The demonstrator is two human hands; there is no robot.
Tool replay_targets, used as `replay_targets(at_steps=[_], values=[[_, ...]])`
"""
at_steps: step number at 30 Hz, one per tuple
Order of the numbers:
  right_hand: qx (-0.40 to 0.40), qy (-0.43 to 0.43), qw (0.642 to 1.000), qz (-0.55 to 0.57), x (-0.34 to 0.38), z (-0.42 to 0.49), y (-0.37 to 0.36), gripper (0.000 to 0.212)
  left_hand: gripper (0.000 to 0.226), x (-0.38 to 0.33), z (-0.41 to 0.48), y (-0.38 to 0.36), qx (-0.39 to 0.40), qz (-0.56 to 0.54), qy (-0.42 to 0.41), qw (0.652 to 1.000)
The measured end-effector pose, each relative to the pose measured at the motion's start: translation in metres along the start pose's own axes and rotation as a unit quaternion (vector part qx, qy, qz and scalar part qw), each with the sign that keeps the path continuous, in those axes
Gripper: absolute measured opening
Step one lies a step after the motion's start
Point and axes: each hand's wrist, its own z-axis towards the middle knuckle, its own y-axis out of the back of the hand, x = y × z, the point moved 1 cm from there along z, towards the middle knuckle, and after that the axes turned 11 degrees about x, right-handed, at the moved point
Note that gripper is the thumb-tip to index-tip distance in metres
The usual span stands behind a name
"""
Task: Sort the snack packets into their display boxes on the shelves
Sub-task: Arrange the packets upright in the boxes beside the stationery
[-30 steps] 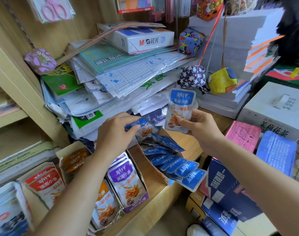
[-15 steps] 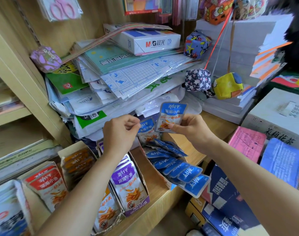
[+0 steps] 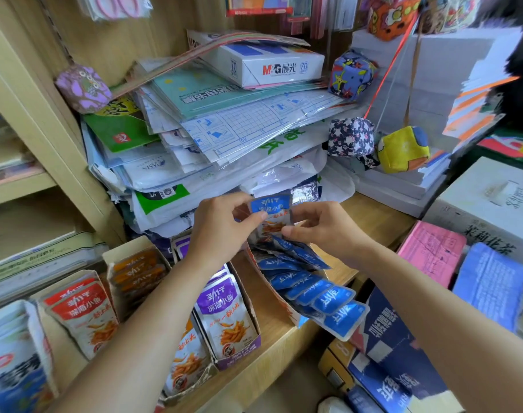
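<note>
- The left hand pinched the top of one blue packet between thumb and fingers; the right hand pinched its lower edge.
- The packet stood upright just above the back end of the blue display box.
- The purple box sat just left of it.
</note>
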Motion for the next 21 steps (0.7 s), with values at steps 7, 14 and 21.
replay_targets(at_steps=[7, 14, 21], values=[[0.048, -0.012, 0.968, -0.246, -0.003, -0.031, 0.014, 0.024, 0.018, 0.004, -0.002, -0.007, -0.007, 0.063, 0.013, 0.998], [-0.058, -0.011, 0.943, -0.327, -0.011, -0.029, 0.023, 0.011, 0.045, 0.003, -0.004, -0.014, 0.005, 0.177, -0.098, 0.979], [-0.021, -0.054, 0.973, -0.225, -0.009, -0.032, 0.018, 0.011, 0.020, 0.013, -0.007, -0.010, 0.027, 0.185, -0.130, 0.974]])
